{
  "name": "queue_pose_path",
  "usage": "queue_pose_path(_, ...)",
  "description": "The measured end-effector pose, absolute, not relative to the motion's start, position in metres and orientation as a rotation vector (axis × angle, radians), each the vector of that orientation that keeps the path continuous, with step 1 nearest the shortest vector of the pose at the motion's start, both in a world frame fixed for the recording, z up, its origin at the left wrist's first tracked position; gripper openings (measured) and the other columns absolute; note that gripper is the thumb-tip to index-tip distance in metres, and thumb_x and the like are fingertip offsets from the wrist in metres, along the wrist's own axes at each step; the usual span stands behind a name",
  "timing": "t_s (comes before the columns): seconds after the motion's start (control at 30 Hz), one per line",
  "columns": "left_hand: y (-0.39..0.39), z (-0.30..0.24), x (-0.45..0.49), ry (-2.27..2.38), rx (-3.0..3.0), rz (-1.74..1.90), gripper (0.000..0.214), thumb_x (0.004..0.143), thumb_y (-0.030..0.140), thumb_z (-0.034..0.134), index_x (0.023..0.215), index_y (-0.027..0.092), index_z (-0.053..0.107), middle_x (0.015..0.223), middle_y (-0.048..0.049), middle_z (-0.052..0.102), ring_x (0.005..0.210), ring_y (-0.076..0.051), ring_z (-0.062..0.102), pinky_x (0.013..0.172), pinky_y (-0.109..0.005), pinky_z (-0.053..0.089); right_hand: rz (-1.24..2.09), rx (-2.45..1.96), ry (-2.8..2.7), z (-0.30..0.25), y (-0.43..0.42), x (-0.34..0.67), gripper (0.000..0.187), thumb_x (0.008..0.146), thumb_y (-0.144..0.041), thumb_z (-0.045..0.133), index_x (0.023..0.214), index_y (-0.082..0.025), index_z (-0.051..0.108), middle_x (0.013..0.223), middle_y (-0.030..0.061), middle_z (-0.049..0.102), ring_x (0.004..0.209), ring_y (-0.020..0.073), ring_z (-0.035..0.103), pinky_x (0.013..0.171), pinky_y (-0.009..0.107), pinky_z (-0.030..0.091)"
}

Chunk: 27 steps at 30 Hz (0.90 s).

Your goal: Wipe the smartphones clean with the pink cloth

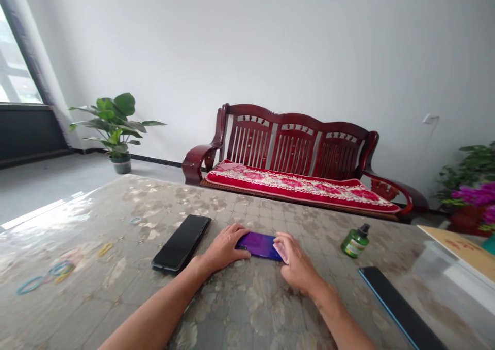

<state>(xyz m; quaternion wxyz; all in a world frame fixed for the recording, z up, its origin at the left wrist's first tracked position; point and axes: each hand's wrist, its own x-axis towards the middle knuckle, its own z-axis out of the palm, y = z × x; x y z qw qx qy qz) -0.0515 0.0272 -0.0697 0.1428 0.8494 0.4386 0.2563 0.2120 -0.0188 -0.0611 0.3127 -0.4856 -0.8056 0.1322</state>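
A glossy purple-blue phone (pixel 260 245) lies flat on the patterned tabletop, its back seemingly up, with a small dark patch near its left end. My left hand (pixel 226 246) grips that left end between thumb and fingers. At the opposite end, my right hand (pixel 296 262) is closed on a pale pinkish folded cloth (pixel 281 252), which rests against the phone. Whether the cloth is fabric or tissue I cannot tell. To the left of my left hand lies a larger black phone (pixel 181 243), screen up.
Colourful rubber bands (pixel 60 270) lie at the left. On the right stand a green spray bottle (pixel 355 240), a long dark device with a blue edge (pixel 400 306) and a clear plastic box (pixel 444 272). Beyond the table (pixel 240 314) are a wooden bench (pixel 294 138) and a potted plant (pixel 120 163).
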Motion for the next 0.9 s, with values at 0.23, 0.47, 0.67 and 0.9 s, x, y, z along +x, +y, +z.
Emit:
queue_pose_path(0.23, 0.029, -0.075, -0.054, 1.222, 2.471, 0.767, 0.059, 0.076, 0.041, 0.077, 0.129, 0.022, 0.059, 0.127, -0.0098, 0.058, 0.116, -0.028, 0.055, 0.104, -0.039, 0.042, 0.605, -1.177, -2.201, -0.06, -0.013, 0.234, 0.066, 0.054, 0.005, 0.04, 0.113, -0.023, 0.054, 0.125, 0.0073, 0.051, 0.125, 0.0197, 0.046, 0.108, 0.04, 0.035)
queue_pose_path(0.47, 0.027, -0.069, -0.053, 1.227, 2.467, 0.744, 0.058, 0.076, 0.04, 0.077, 0.128, 0.023, 0.06, 0.126, -0.0094, 0.058, 0.114, -0.028, 0.056, 0.103, -0.039, 0.043, 0.623, -1.214, -2.196, -0.053, -0.007, 0.24, 0.037, 0.069, 0.001, 0.042, 0.085, -0.023, 0.065, 0.11, 0.0038, 0.059, 0.104, 0.0173, 0.057, 0.091, 0.032, 0.044)
queue_pose_path(0.67, 0.027, -0.071, -0.053, 1.22, 2.471, 0.765, 0.057, 0.076, 0.039, 0.077, 0.128, 0.022, 0.06, 0.126, -0.0093, 0.058, 0.115, -0.028, 0.056, 0.102, -0.039, 0.043, 0.427, -1.219, -2.33, -0.034, -0.011, 0.238, 0.025, 0.076, -0.006, 0.054, 0.075, -0.025, 0.071, 0.098, 0.0023, 0.065, 0.1, 0.0194, 0.056, 0.089, 0.033, 0.042)
queue_pose_path(0.9, 0.028, -0.07, -0.053, 1.222, 2.472, 0.767, 0.056, 0.076, 0.041, 0.077, 0.127, 0.025, 0.06, 0.124, -0.0078, 0.059, 0.114, -0.028, 0.056, 0.102, -0.039, 0.043, 0.445, -1.323, -2.32, -0.034, -0.011, 0.232, 0.021, 0.083, -0.014, 0.05, 0.08, -0.024, 0.068, 0.089, 0.0015, 0.068, 0.092, 0.0196, 0.057, 0.083, 0.031, 0.042)
